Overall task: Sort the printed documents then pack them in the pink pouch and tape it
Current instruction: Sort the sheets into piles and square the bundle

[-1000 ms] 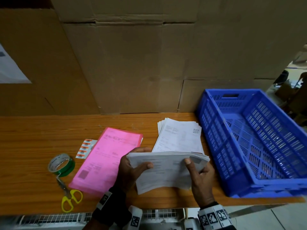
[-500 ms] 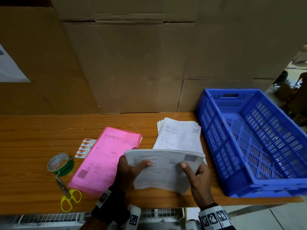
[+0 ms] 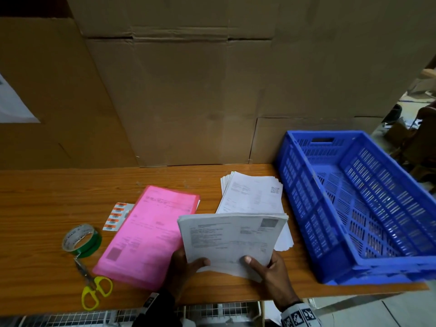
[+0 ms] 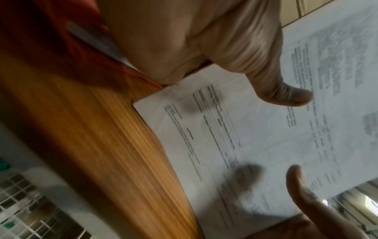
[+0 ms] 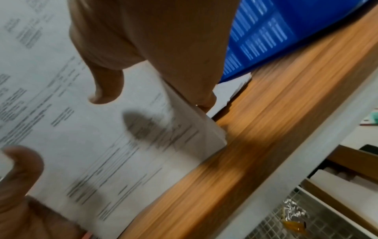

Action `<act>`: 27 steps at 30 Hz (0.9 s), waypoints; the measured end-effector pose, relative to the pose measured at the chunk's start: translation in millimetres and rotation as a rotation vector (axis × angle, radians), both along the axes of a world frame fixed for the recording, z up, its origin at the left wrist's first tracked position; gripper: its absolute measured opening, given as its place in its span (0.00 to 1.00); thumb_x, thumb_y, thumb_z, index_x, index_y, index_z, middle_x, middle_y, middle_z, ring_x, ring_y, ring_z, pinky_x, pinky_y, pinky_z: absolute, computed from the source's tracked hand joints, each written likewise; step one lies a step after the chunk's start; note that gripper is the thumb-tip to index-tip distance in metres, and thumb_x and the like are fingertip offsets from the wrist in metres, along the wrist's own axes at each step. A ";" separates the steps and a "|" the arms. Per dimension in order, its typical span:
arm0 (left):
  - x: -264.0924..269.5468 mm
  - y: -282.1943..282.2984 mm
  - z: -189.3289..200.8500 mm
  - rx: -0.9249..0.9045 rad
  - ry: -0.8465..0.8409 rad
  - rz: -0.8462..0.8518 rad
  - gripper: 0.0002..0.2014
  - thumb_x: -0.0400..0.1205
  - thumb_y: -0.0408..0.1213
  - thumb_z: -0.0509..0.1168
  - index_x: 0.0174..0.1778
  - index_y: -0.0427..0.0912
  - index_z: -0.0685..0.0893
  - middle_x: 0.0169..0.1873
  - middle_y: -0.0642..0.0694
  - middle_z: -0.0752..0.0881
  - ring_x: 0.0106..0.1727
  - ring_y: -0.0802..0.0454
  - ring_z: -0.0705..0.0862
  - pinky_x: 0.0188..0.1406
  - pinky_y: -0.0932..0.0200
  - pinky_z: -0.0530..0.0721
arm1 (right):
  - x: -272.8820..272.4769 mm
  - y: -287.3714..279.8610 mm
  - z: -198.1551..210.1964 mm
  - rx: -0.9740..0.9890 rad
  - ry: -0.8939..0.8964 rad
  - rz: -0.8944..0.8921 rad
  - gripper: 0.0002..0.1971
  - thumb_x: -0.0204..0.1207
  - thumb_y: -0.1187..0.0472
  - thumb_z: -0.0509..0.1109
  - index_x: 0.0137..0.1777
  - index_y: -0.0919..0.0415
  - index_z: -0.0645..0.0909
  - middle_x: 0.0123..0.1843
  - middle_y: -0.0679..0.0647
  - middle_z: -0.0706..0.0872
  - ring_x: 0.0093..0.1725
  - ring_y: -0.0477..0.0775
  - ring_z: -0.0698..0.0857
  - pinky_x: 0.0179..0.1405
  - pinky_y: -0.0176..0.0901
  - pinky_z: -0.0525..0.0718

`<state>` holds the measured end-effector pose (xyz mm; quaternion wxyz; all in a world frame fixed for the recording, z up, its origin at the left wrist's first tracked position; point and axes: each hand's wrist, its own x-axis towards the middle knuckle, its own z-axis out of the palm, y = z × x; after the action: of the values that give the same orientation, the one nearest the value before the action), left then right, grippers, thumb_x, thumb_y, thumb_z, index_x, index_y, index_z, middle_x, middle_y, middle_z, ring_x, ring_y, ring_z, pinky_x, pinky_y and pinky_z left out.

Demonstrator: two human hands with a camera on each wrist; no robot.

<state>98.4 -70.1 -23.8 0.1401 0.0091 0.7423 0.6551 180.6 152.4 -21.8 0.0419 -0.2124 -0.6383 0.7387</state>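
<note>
1. Both hands grip one bundle of papers (image 3: pixel 232 241) at lower centre, tilted up off the table (image 3: pixel 47 192) — likely to read and square the sheets for sorting. The left hand (image 3: pixel 182 265) and the right hand (image 3: pixel 271 267) each clamp the bottom edge, thumb on the front.
2. A second pile of papers (image 3: pixel 251 194) lies flat just behind, probably already sorted.
3. One pink pouch (image 3: pixel 146 234) waits left of centre, beside one sticker sheet (image 3: pixel 116 216).
4. One tape roll (image 3: pixel 81 237) and one pair of scissors (image 3: pixel 94 289) sit lower left — ready for sealing.
5. One blue crate (image 3: pixel 354 204) fills the right.
</note>
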 end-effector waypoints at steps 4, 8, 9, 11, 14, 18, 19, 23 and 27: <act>5.6 10.1 -11.6 0.003 -0.036 0.091 0.38 0.47 0.55 0.83 0.53 0.43 0.87 0.44 0.52 0.93 0.46 0.56 0.91 0.42 0.58 0.89 | -2.7 -14.1 -3.6 -0.037 -0.048 -0.073 0.31 0.60 0.59 0.89 0.62 0.61 0.81 0.56 0.55 0.92 0.52 0.52 0.92 0.45 0.46 0.91; 6.5 12.7 -6.7 0.012 -0.030 0.147 0.20 0.65 0.45 0.82 0.51 0.47 0.88 0.42 0.56 0.93 0.46 0.59 0.90 0.41 0.65 0.87 | -3.9 -14.9 5.4 -0.020 -0.014 -0.152 0.18 0.70 0.69 0.81 0.59 0.61 0.83 0.50 0.52 0.94 0.49 0.49 0.92 0.40 0.40 0.90; 5.7 13.0 -4.0 0.029 -0.023 0.155 0.19 0.67 0.42 0.82 0.51 0.47 0.87 0.42 0.55 0.93 0.45 0.60 0.90 0.39 0.67 0.86 | -4.4 -13.2 7.1 -0.009 0.001 -0.154 0.18 0.71 0.69 0.80 0.59 0.61 0.83 0.50 0.51 0.94 0.50 0.49 0.92 0.41 0.39 0.90; 5.5 15.3 3.7 0.042 -0.002 0.145 0.23 0.62 0.48 0.81 0.52 0.46 0.87 0.43 0.53 0.93 0.46 0.61 0.90 0.40 0.67 0.87 | -4.3 -10.1 11.1 0.005 0.026 -0.153 0.18 0.71 0.70 0.80 0.60 0.61 0.83 0.52 0.49 0.94 0.52 0.50 0.92 0.44 0.40 0.91; 3.7 14.7 7.8 0.019 0.003 0.132 0.18 0.63 0.41 0.83 0.47 0.47 0.87 0.39 0.57 0.93 0.41 0.63 0.90 0.38 0.67 0.87 | -2.3 -9.3 14.8 0.030 0.064 -0.132 0.18 0.70 0.70 0.80 0.59 0.61 0.84 0.53 0.47 0.94 0.52 0.48 0.92 0.44 0.39 0.90; -0.9 7.3 14.7 -0.054 0.051 0.042 0.19 0.63 0.37 0.83 0.44 0.54 0.84 0.35 0.70 0.89 0.39 0.71 0.88 0.35 0.69 0.85 | 3.3 -3.6 21.0 0.062 0.088 -0.123 0.19 0.68 0.69 0.81 0.59 0.59 0.83 0.52 0.45 0.93 0.52 0.47 0.91 0.43 0.36 0.89; -2.4 4.5 19.7 -0.050 0.068 0.029 0.21 0.59 0.44 0.83 0.44 0.54 0.83 0.35 0.72 0.89 0.40 0.71 0.88 0.35 0.69 0.85 | 4.3 -0.6 23.7 0.070 0.102 -0.131 0.19 0.69 0.69 0.80 0.59 0.58 0.83 0.53 0.45 0.93 0.52 0.47 0.91 0.43 0.36 0.89; -3.9 3.0 45.4 0.041 0.135 -0.006 0.29 0.52 0.56 0.78 0.48 0.50 0.85 0.42 0.62 0.92 0.44 0.63 0.90 0.41 0.63 0.88 | 6.8 5.2 39.5 0.124 0.199 -0.141 0.19 0.69 0.60 0.82 0.60 0.56 0.84 0.56 0.49 0.93 0.56 0.50 0.90 0.51 0.43 0.89; -5.3 7.5 77.9 0.147 0.300 -0.003 0.30 0.58 0.49 0.79 0.56 0.45 0.83 0.46 0.53 0.90 0.46 0.57 0.88 0.44 0.62 0.87 | 7.1 3.1 64.4 0.131 0.264 -0.145 0.25 0.68 0.49 0.85 0.62 0.53 0.82 0.58 0.49 0.91 0.59 0.49 0.89 0.53 0.44 0.88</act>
<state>93.1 -62.6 54.1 0.0276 0.1180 0.7049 0.6989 187.8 155.4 42.5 0.1923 -0.1558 -0.6569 0.7122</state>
